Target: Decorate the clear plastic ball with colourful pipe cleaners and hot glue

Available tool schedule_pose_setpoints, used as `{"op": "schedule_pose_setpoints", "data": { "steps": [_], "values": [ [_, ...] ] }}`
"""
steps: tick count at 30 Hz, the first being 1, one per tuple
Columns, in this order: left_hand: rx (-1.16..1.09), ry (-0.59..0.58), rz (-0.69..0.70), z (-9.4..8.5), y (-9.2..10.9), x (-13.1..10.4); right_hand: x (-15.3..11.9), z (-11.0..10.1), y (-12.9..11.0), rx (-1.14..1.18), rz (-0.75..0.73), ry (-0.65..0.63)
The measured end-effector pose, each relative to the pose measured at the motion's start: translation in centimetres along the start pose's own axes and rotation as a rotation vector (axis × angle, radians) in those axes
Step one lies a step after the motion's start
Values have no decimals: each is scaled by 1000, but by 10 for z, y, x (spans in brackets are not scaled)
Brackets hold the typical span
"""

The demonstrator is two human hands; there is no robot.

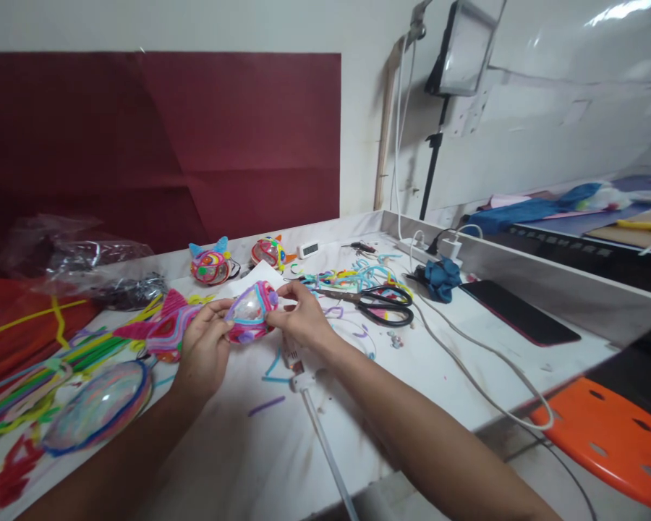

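Right, in the head view, the only one here, both hands are at work on one small piece: a clear-fronted ornament (248,311) wrapped in pink, purple and blue fuzzy strips, held up above the white table (217,456). The left hand (205,354) grips its near left edge between thumb and fingers; the right hand (307,318) pinches the opposite edge, beside a purple tuft. Holding it by the sides, I'd say, leaves the clear window uncovered and the piece steady from both ends.

Just below the right hand lies a white tool with a pale rod (304,382), perhaps a glue gun, probably there for an easy reach. The black-handled scissors (361,297) rest beyond that wrist, loops to the right, which looks handy for that hand. Over on the left, a pink ornament (166,339) sits just beside the left hand, and fuzzy sticks (84,358) lie in a loose bunch, seemingly sorted as stock. Two similar ornaments, one with blue ears (211,268) and one with orange tips (267,251), stand farther back, likely out of harm's way.
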State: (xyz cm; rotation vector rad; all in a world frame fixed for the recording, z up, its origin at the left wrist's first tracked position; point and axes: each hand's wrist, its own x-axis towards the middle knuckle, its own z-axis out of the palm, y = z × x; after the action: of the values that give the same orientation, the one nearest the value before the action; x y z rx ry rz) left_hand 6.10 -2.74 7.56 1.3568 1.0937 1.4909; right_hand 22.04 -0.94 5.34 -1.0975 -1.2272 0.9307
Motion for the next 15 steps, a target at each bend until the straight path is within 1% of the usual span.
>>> {"op": "schedule_pose_setpoints", "data": {
  "steps": [2, 5, 7, 9, 11, 13, 15],
  "values": [
    [19, -19, 16, -1, 2, 0, 2, 1, -3, -7, -7, -25],
    [38, -23, 34, -3, 8, -1, 6, 3, -8, 48, -44, -55],
    [33, -16, 42, -4, 12, -1, 8, 5, -13, 110, -44, -114],
    [-43, -2, 15, -4, 16, -2, 9, 5, -20, 170, -13, -211],
    [-169, 10, -31, -4, 19, -4, 7, 4, -28, 199, 28, -295],
    [-263, 5, -73, -3, 21, -5, 4, 2, -35, 195, 44, -317],
    [-312, -11, -111, -1, 22, -7, 1, 0, -38, 194, 51, -297]
  ]
}}
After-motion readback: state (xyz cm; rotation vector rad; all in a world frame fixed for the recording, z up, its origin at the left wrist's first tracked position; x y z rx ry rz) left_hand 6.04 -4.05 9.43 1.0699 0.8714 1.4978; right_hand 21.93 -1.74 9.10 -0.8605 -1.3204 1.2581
